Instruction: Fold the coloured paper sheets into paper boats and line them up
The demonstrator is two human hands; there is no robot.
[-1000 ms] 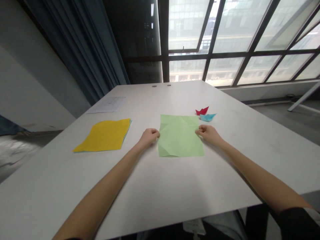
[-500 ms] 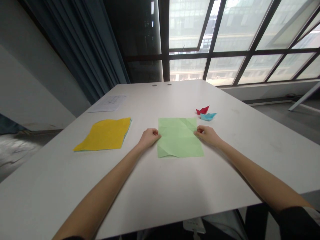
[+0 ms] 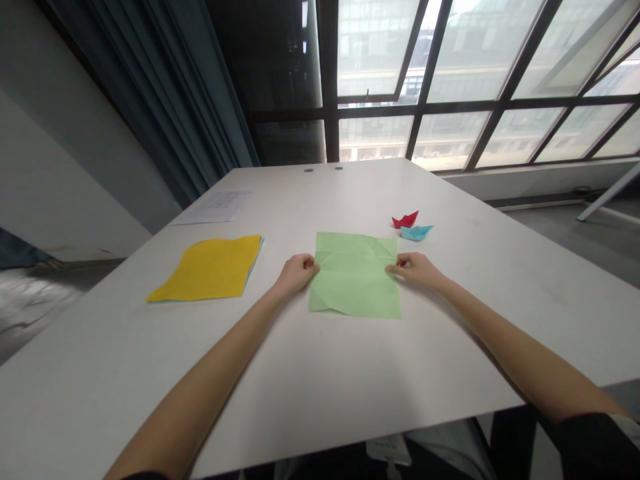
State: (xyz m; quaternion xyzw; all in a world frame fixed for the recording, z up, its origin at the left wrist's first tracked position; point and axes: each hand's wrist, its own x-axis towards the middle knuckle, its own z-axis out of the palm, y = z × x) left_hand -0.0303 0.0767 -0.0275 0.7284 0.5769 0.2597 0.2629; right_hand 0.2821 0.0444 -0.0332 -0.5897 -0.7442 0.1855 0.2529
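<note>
A light green sheet of paper [image 3: 356, 283], creased across its surface, lies unfolded in front of me. My left hand [image 3: 300, 270] pinches its left edge between thumb and fingers. On the opposite edge, my right hand [image 3: 413, 268] has the same kind of pinch, thumb on top of the paper. Some fingertips are hidden behind the sheet's edges. Beyond my right hand sit two small folded paper boats, a red paper boat [image 3: 405, 220] and a light blue paper boat [image 3: 416, 233].
A stack of paper with a yellow sheet [image 3: 213, 270] on top lies to the left on the white table [image 3: 320, 380]. Farther back at the left is a printed white sheet [image 3: 215, 207]. The table's near edge runs just in front of my body.
The green sheet has turned slightly clockwise, its lower edge shifting a little left. Both hands still pinch its sides and have barely moved.
</note>
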